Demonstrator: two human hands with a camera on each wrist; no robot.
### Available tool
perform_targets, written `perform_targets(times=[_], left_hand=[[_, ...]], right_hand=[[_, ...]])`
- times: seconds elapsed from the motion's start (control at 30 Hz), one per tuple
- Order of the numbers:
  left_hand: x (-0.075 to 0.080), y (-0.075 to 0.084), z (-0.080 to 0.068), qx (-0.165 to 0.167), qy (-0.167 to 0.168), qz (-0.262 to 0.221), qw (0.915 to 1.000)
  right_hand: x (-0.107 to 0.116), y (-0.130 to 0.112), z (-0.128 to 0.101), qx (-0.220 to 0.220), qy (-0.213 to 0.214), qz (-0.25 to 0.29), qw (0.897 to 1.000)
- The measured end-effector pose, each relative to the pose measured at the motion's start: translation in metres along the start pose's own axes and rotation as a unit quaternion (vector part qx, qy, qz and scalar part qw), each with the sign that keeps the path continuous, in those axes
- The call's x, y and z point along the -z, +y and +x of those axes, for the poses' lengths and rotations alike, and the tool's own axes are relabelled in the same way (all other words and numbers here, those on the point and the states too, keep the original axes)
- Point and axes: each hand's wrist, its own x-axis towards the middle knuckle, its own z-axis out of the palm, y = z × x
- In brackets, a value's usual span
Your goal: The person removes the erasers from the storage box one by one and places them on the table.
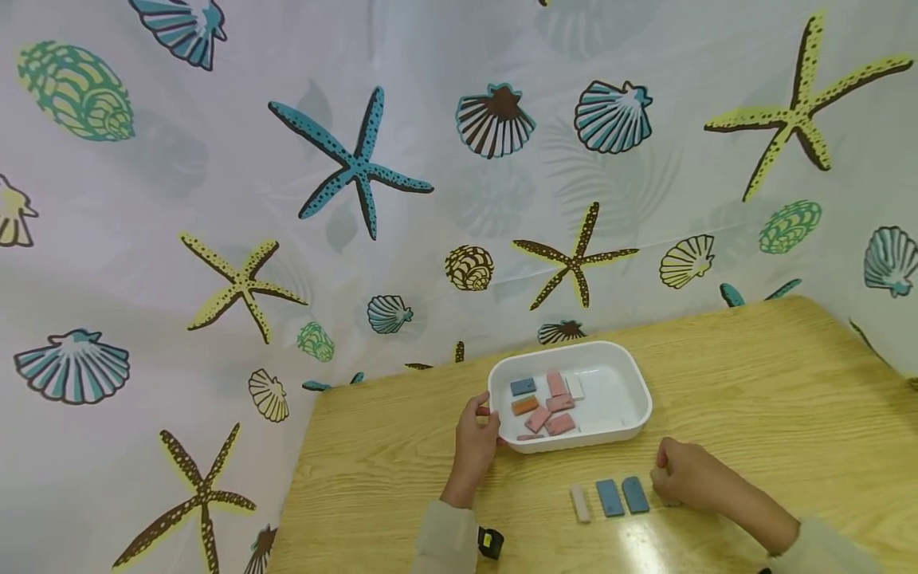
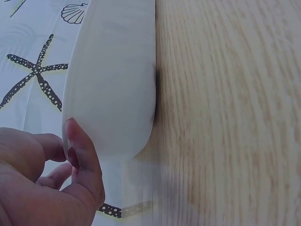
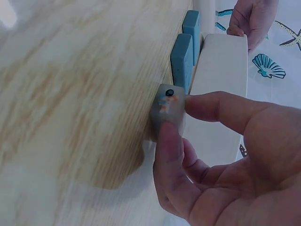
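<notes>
A white tray (image 1: 634,383) sits on the wooden table (image 1: 753,383) and holds several small tiles in blue, orange, pink and white. My left hand (image 1: 486,414) grips the tray's left rim; in the left wrist view its thumb (image 2: 84,160) lies against the tray wall (image 2: 113,80). In front of the tray lie a white tile (image 1: 580,502) and two blue tiles (image 1: 610,497) in a row. To their right, my right hand (image 1: 663,478) pinches a small pale tile (image 3: 168,110) between thumb and forefinger, set on the table beside the blue tiles (image 3: 181,61).
A curtain (image 1: 358,167) printed with starfish and shells hangs behind and left of the table. The table's far edge runs just behind the tray. Bare wood lies to the right of the tray and around my right hand.
</notes>
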Motion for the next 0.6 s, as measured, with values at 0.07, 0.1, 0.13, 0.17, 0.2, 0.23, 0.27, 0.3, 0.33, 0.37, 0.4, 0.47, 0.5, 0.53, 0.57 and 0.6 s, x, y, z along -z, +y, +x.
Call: perform_targets(times=[0.07, 0.1, 0.13, 0.17, 0.2, 0.23, 0.27, 0.3, 0.33, 0.37, 0.4, 0.47, 0.5, 0.53, 0.57, 0.6], left_hand=[[0.000, -0.001, 0.001, 0.002, 0.001, 0.003, 1.0000], [0.000, -0.001, 0.001, 0.002, 0.001, 0.003, 1.0000], [0.000, -0.001, 0.001, 0.002, 0.001, 0.003, 1.0000], [0.000, -0.001, 0.001, 0.002, 0.001, 0.002, 1.0000], [0.001, -0.001, 0.001, 0.001, 0.000, 0.001, 1.0000], [0.001, 0.000, 0.001, -0.001, -0.001, 0.001, 1.0000], [0.001, 0.000, 0.001, -0.002, -0.001, -0.001, 1.0000], [0.002, 0.000, 0.001, -0.003, -0.002, -0.002, 1.0000], [0.002, 0.000, 0.001, -0.003, -0.002, -0.003, 1.0000], [0.002, -0.001, 0.001, -0.002, -0.002, -0.003, 1.0000], [0.002, -0.001, 0.001, -0.002, -0.002, -0.002, 1.0000], [0.001, -0.002, 0.002, 0.000, -0.003, -0.001, 1.0000], [0.001, -0.003, 0.002, 0.001, -0.003, 0.001, 1.0000], [0.000, -0.003, 0.002, 0.002, -0.002, 0.002, 1.0000], [0.000, -0.003, 0.002, 0.002, -0.001, 0.004, 1.0000], [0.000, -0.004, 0.002, 0.002, 0.000, 0.005, 1.0000]], right_hand=[[0.000, 0.001, 0.000, 0.005, -0.003, 0.005, 1.000], [-0.001, 0.002, 0.000, 0.007, -0.002, 0.005, 1.000], [-0.001, 0.002, 0.000, 0.012, -0.002, 0.004, 1.000], [-0.001, 0.003, 0.001, 0.017, -0.002, 0.002, 1.000], [-0.001, 0.003, 0.001, 0.019, 0.000, 0.000, 1.000], [-0.001, 0.003, 0.001, 0.022, 0.000, -0.002, 1.000], [-0.001, 0.003, 0.001, 0.020, 0.000, -0.005, 1.000], [-0.001, 0.003, 0.001, 0.021, -0.003, -0.004, 1.000], [-0.001, 0.003, 0.001, 0.021, -0.007, -0.002, 1.000], [0.000, 0.002, 0.001, 0.020, -0.012, 0.001, 1.000], [0.001, 0.000, 0.000, 0.016, -0.014, 0.003, 1.000], [0.003, -0.004, -0.001, 0.001, -0.015, 0.005, 1.000], [0.005, -0.007, -0.001, 0.000, -0.013, 0.000, 1.000], [0.007, -0.010, -0.002, -0.008, -0.008, -0.007, 1.000], [0.010, -0.014, -0.001, -0.013, -0.003, -0.017, 1.000], [0.013, -0.017, -0.001, -0.014, 0.002, -0.028, 1.000]])
